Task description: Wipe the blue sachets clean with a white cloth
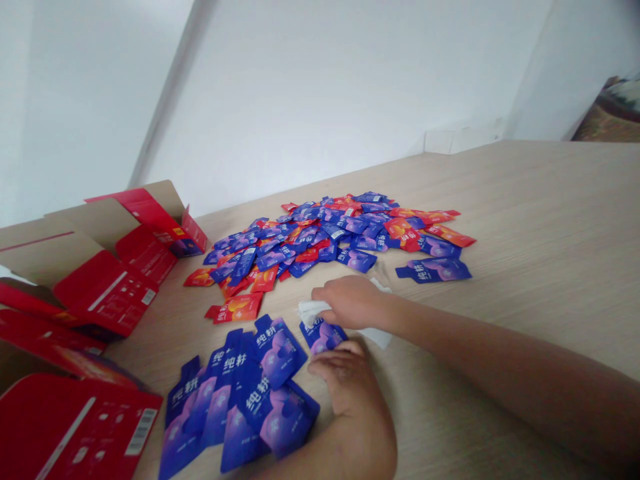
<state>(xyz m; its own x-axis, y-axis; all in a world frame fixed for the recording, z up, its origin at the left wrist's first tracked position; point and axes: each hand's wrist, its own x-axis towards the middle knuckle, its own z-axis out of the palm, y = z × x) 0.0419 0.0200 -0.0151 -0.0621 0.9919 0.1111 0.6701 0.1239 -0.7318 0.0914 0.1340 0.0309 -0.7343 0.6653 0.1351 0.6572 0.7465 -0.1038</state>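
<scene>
In the middle foreground, my left hand (343, 373) holds the lower end of a blue-purple sachet (321, 339) between its fingers. Bunched in my closed right hand (353, 301) is a white tissue (377, 337), pressed against the top of that sachet. Several blue sachets (240, 387) lie overlapped just left of my hands, their narrow necks pointing away from me. Beyond my hands spreads a large heap of mixed blue and red sachets (310, 240). My fingers cover part of the held sachet.
Open red cardboard boxes (107, 293) stand in a row along the left side of the wooden table (525, 267). A single blue sachet (434, 269) lies right of the heap. By the wall at the back sits a small white box (463, 139).
</scene>
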